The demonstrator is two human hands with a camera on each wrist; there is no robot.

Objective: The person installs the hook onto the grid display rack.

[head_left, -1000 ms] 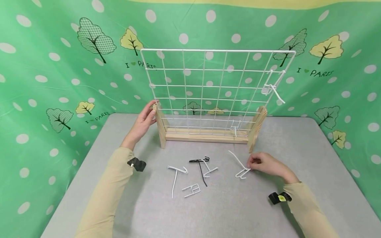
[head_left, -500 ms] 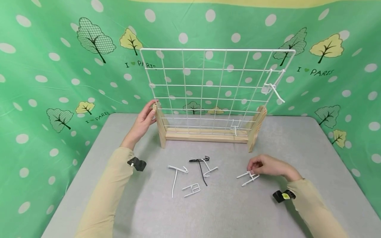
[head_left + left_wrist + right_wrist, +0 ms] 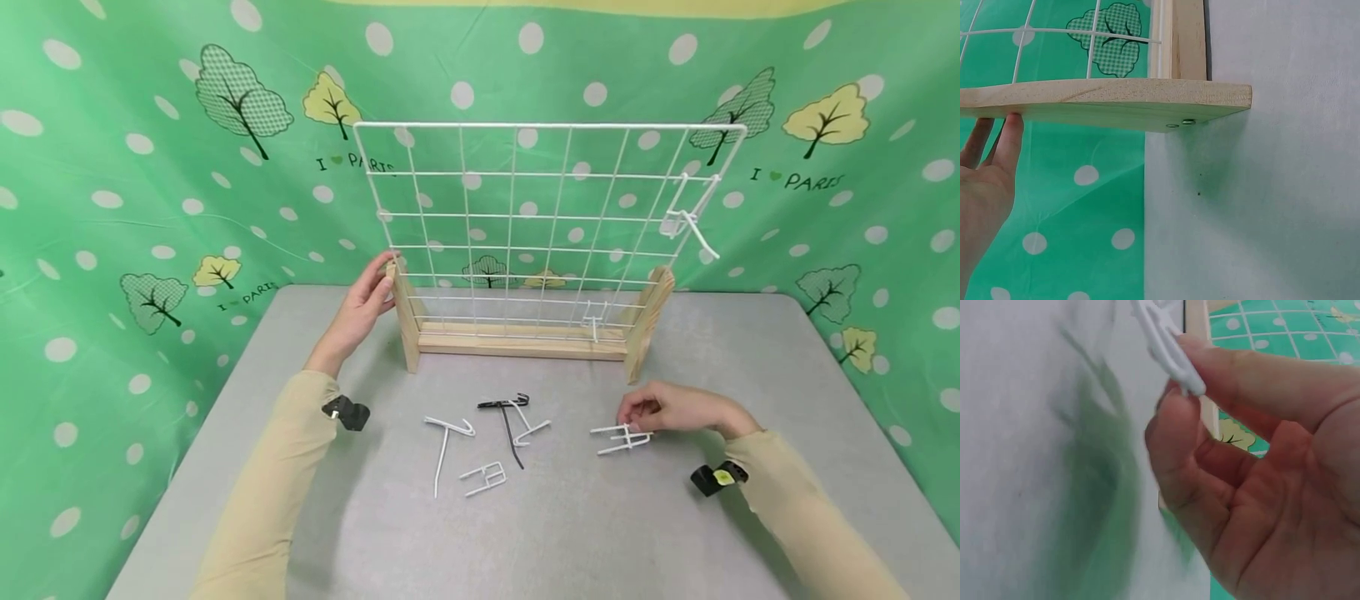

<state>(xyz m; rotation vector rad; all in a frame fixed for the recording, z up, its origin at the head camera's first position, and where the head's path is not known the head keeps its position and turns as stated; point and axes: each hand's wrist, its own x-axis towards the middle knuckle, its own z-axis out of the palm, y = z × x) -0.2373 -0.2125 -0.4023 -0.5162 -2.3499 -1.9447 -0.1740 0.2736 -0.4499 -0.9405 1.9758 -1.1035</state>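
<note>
My right hand [image 3: 678, 411] pinches a white wire grid hook [image 3: 624, 438] between thumb and fingers, just above the table. In the right wrist view only the near end of this hook [image 3: 1169, 347] shows, at the fingertips. Over to the left, my left hand [image 3: 358, 310] touches the outer side of the wooden stand's left upright [image 3: 406, 321]. The left wrist view has straight fingers [image 3: 1009, 140] against that board [image 3: 1122, 103]. A white wire grid panel [image 3: 510, 215] stands in the wooden frame. One white hook [image 3: 681, 223] hangs at its upper right, another [image 3: 595, 322] low down.
Loose on the table [image 3: 525, 550] lie a white hook [image 3: 444, 442], a black hook [image 3: 507, 425], another white hook [image 3: 529, 429] touching or crossing it, and a short white wire piece [image 3: 484, 478]. A green printed cloth [image 3: 247, 192] hangs behind and at the sides.
My right hand has turned the white hook so its prongs point left; it then shifted slightly up and left. The left hand has stayed on the upright.
</note>
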